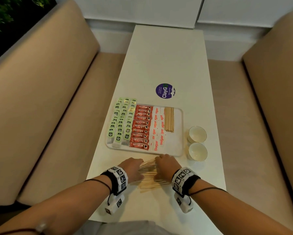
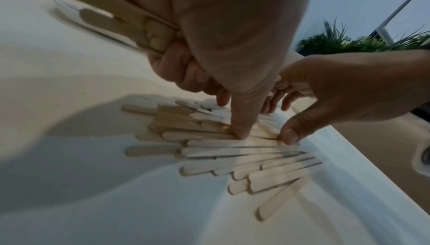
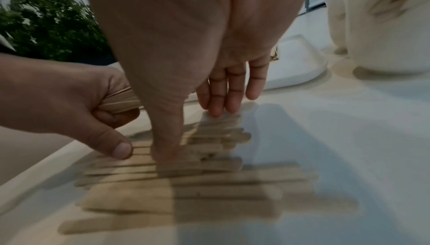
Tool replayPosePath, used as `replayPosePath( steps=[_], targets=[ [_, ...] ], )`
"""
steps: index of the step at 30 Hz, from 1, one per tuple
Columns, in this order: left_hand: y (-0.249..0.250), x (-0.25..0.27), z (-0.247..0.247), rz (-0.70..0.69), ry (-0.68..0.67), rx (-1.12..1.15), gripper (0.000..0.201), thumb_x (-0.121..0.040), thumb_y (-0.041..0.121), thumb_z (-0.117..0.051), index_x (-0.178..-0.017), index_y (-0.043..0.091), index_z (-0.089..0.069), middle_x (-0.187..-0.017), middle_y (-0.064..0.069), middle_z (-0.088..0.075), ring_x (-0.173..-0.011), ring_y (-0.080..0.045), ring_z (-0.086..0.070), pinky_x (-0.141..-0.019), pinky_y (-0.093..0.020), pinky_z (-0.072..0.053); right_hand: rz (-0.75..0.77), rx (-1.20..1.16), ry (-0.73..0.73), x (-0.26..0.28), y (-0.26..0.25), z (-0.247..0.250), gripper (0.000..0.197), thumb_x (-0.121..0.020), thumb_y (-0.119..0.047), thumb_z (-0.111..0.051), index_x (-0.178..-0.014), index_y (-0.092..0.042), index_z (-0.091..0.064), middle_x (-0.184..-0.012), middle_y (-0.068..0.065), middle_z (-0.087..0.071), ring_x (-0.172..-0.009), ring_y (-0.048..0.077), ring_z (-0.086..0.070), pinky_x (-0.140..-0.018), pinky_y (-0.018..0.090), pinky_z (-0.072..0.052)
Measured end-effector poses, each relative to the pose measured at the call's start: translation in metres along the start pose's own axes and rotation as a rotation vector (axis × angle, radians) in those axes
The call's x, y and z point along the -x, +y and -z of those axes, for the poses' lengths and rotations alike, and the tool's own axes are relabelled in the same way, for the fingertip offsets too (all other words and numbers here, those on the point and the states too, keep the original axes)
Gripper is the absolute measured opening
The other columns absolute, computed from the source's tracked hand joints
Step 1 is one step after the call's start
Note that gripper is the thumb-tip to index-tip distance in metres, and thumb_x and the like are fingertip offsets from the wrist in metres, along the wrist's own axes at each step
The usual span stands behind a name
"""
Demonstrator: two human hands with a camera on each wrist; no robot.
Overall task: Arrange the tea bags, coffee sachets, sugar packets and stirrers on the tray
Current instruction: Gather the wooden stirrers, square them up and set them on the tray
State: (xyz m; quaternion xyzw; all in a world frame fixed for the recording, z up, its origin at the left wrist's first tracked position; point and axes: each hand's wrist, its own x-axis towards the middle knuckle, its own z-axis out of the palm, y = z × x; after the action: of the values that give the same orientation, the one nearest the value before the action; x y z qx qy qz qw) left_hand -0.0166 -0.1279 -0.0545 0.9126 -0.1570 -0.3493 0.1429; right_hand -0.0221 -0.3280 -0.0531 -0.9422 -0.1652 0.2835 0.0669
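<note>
On the bench just short of the tray (image 1: 179, 133) | left hand (image 1: 133, 167) gripped a bundle of stirrers (image 1: 148, 163); right hand (image 1: 166, 164) lay flat-fingered on the loose stirrers (image 1: 150, 183) | risk: the fanned bundle could slip and scatter; sliding sticks might go off the near edge.

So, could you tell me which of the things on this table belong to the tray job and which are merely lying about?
Part of the job:
- tray
- tea bags
- coffee sachets
- sugar packets
- stirrers on the tray
- loose stirrers on the table
- bundle of stirrers gripped by the left hand

Just lying about:
- two cups
- purple sticker
</note>
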Motion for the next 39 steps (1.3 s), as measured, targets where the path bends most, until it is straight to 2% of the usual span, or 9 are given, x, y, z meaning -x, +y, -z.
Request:
replayPosePath(
  steps=[6,12,16,20,22,26,31,35,39],
  targets=[
    [0.003,-0.001,-0.002,-0.013,0.004,-0.038,0.018,-0.085,0.035,-0.061,-0.094,0.021,-0.063,-0.090,0.000,-0.069,-0.078,-0.021,-0.064,-0.069,-0.030,-0.052,-0.013,-0.003,-0.005,0.001,0.001,0.000,0.027,-0.091,-0.040,-0.067,-0.107,-0.018,-0.068,-0.106,0.003,-0.067,-0.099,0.023,-0.062,-0.089,0.036,-0.050],
    [0.003,0.001,0.001,-0.074,0.008,-0.035,0.021,-0.088,0.038,-0.061,-0.090,0.018,-0.065,-0.084,-0.002,-0.069,-0.073,-0.021,-0.062,-0.064,-0.028,-0.047,0.025,-0.049,0.003,0.003,0.009,0.007,0.026,-0.097,-0.040,-0.061,-0.103,-0.017,-0.071,-0.100,0.003,-0.068,-0.092,0.022,-0.064,-0.087,0.035,-0.053],
    [0.006,0.001,0.007,-0.118,0.021,-0.012,0.022,-0.084,0.041,-0.059,-0.077,0.020,-0.060,-0.072,-0.001,-0.064,-0.064,-0.020,-0.059,-0.058,-0.030,-0.045,0.057,-0.127,0.015,0.006,0.012,0.013,0.025,-0.099,-0.039,-0.060,-0.099,-0.016,-0.071,-0.096,0.002,-0.070,-0.086,0.020,-0.064,-0.078,0.029,-0.048],
    [0.010,-0.005,0.014,-0.142,0.007,-0.047,0.025,-0.085,0.046,-0.061,-0.083,0.021,-0.062,-0.081,0.000,-0.064,-0.071,-0.019,-0.061,-0.067,-0.034,-0.052,0.064,-0.251,-0.012,0.008,0.014,0.021,0.025,-0.099,-0.038,-0.061,-0.099,-0.015,-0.069,-0.090,0.001,-0.068,-0.081,0.020,-0.062,-0.075,0.029,-0.049],
    [0.011,-0.008,0.017,-0.155,0.000,-0.059,0.024,-0.088,0.046,-0.060,-0.088,0.023,-0.062,-0.084,0.001,-0.067,-0.075,-0.019,-0.062,-0.071,-0.035,-0.053,0.069,-0.303,-0.021,0.007,0.016,0.025,0.023,-0.099,-0.037,-0.062,-0.098,-0.015,-0.069,-0.087,-0.001,-0.065,-0.079,0.018,-0.060,-0.073,0.027,-0.045],
    [0.014,-0.008,0.022,-0.185,-0.020,-0.062,0.026,-0.089,0.046,-0.059,-0.088,0.020,-0.060,-0.079,0.002,-0.064,-0.071,-0.020,-0.061,-0.067,-0.038,-0.052,0.081,-0.404,-0.045,0.009,0.021,0.034,0.021,-0.099,-0.033,-0.064,-0.098,-0.014,-0.071,-0.093,0.004,-0.071,-0.085,0.020,-0.064,-0.075,0.024,-0.044],
    [0.020,-0.010,0.032,-0.185,-0.071,-0.002,0.024,-0.091,0.038,-0.061,-0.085,0.015,-0.059,-0.076,0.000,-0.060,-0.067,-0.019,-0.055,-0.056,-0.028,-0.039,0.092,-0.457,-0.052,0.009,0.025,0.043,0.016,-0.098,-0.028,-0.065,-0.103,-0.015,-0.072,-0.098,0.004,-0.072,-0.085,0.017,-0.062,-0.073,0.024,-0.043],
    [0.020,-0.011,0.039,-0.182,-0.152,0.057,0.025,-0.096,0.034,-0.054,-0.083,0.013,-0.056,-0.074,-0.004,-0.057,-0.066,-0.020,-0.051,-0.061,-0.032,-0.040,0.126,-0.510,-0.034,0.013,0.026,0.051,0.014,-0.099,-0.024,-0.063,-0.109,-0.017,-0.072,-0.100,0.000,-0.072,-0.088,0.014,-0.061,-0.071,0.018,-0.041],
    [0.021,-0.009,0.043,-0.179,-0.180,0.092,0.025,-0.099,0.032,-0.049,-0.078,0.018,-0.049,-0.070,0.000,-0.051,-0.063,-0.017,-0.046,-0.060,-0.032,-0.037,0.111,-0.566,-0.017,0.012,0.029,0.057,0.025,-0.095,-0.024,-0.070,-0.120,-0.021,-0.067,-0.107,-0.004,-0.070,-0.096,0.014,-0.061,-0.086,0.024,-0.044]
  ],
)
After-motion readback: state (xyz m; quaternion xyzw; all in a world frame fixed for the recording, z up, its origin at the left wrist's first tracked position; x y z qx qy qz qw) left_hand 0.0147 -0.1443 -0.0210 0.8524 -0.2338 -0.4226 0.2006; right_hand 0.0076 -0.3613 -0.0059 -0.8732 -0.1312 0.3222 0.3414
